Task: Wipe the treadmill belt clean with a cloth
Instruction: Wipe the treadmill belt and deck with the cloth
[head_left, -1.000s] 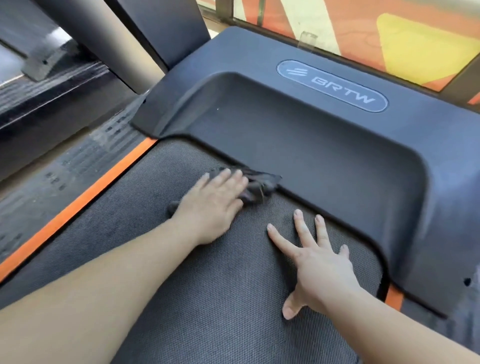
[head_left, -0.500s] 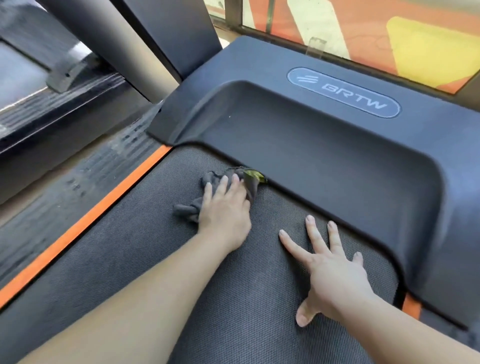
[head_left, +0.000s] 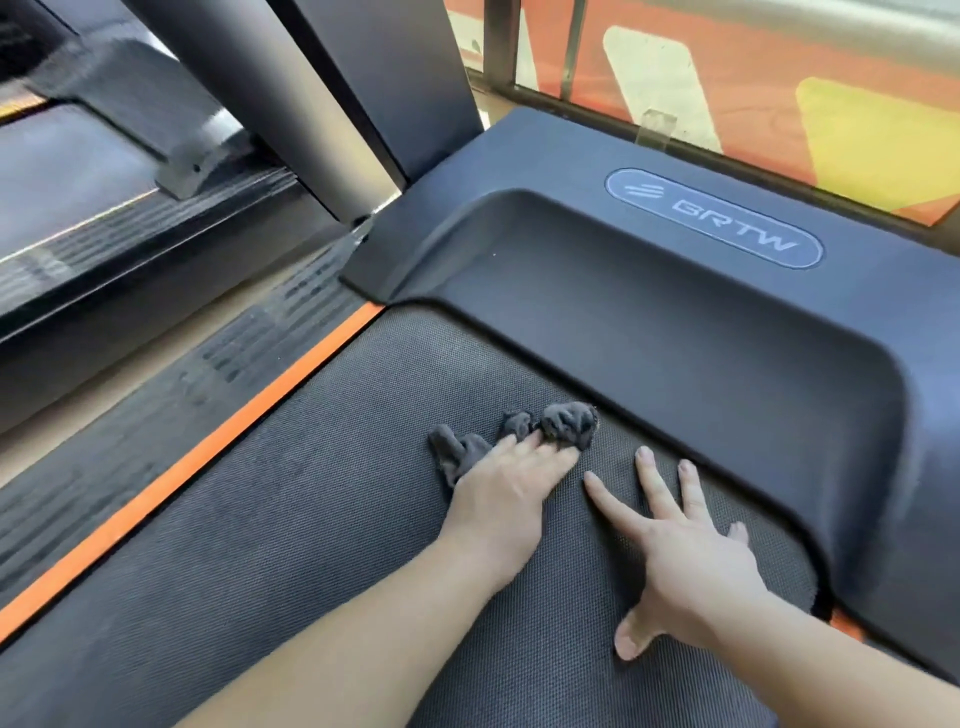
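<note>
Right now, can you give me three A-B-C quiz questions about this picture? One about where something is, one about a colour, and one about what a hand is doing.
1. Where is the cloth?
A. On the belt, under the left hand
B. In a bucket
C. On a shelf

2. What colour is the stripe beside the belt?
A. Green
B. Orange
C. White

3. What is the right hand doing?
A. Making a fist
B. Holding the cloth
C. Lying flat on the belt, fingers spread

Answers:
1. A: the bunched grey cloth pokes out from under the left hand's fingers on the belt.
2. B: a bright orange line runs along the belt's left edge.
3. C: its palm and straight fingers rest on bare belt, apart from the cloth.
</note>
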